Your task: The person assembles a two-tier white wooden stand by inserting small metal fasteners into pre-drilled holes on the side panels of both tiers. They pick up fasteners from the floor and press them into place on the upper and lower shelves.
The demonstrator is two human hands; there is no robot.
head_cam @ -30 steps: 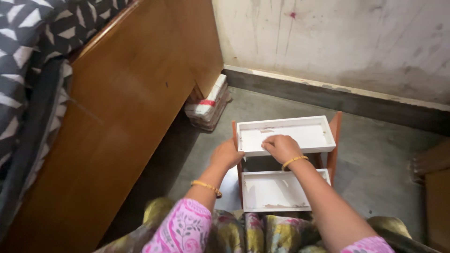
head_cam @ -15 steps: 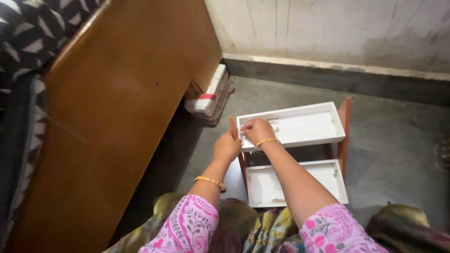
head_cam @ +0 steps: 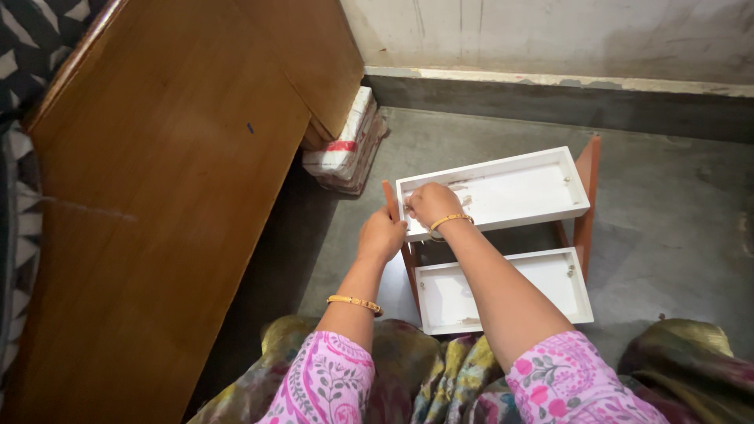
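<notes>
Tipping threatens the small two-tier rack: left hand [head_cam: 382, 235] clamps its orange side post [head_cam: 390, 206], right hand [head_cam: 431, 206] presses curled fingers inside the upper white tray [head_cam: 522, 192]; uneven pressure could topple it.

Soft daylight, sharp, slight edge distortion

You're over a grey concrete floor [head_cam: 675, 212]. On it stands a small shelf rack [head_cam: 585, 188] with orange-brown side posts and two white trays, upper tray [head_cam: 518, 192] and lower tray [head_cam: 542, 286]. A wrapped bundle [head_cam: 345, 149] lies on the floor by the wooden bed frame [head_cam: 173, 196].
</notes>
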